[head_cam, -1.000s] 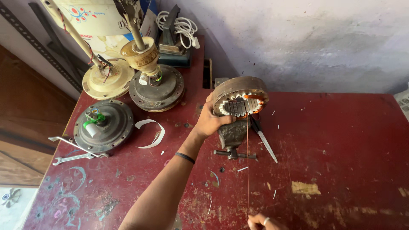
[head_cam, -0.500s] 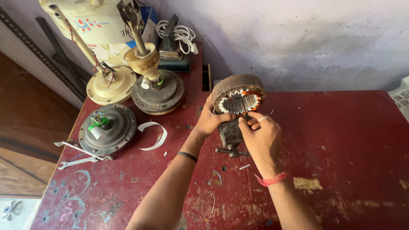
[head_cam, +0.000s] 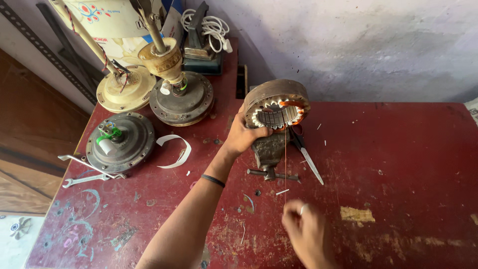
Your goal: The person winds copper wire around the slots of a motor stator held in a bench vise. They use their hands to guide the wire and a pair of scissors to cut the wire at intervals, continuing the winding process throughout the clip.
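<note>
While the left hand point(head_cam: 242, 135) grips the rim of the round motor core point(head_cam: 276, 104), fingers closed around its left edge, the core sits upright in a small vise point(head_cam: 270, 149) on the red worktop point(head_cam: 398, 164), its open face toward the camera with white slot liners and some copper coil on the right side. Right hand point(head_cam: 306, 231) is low in the frame, well apart from the core, fingers pinched shut on a thin copper wire point(head_cam: 285, 164) that runs straight up to the core's slots; hand is blurred. Scissors point(head_cam: 304, 154) lie just right of the vise, near the wire line. White strip point(head_cam: 175, 149) curls on the worktop left of the left wrist. Grey fan motor housing point(head_cam: 119, 144) with green bits sits further left, two spanners point(head_cam: 84, 172) beside it. Two more fan motors point(head_cam: 181, 97) with rods stand behind, near the wall, and a coiled white cable point(head_cam: 209, 25) on a dark box at the back. Small scraps are scattered near the vise. Nothing lies across the wire between right hand and core.
</note>
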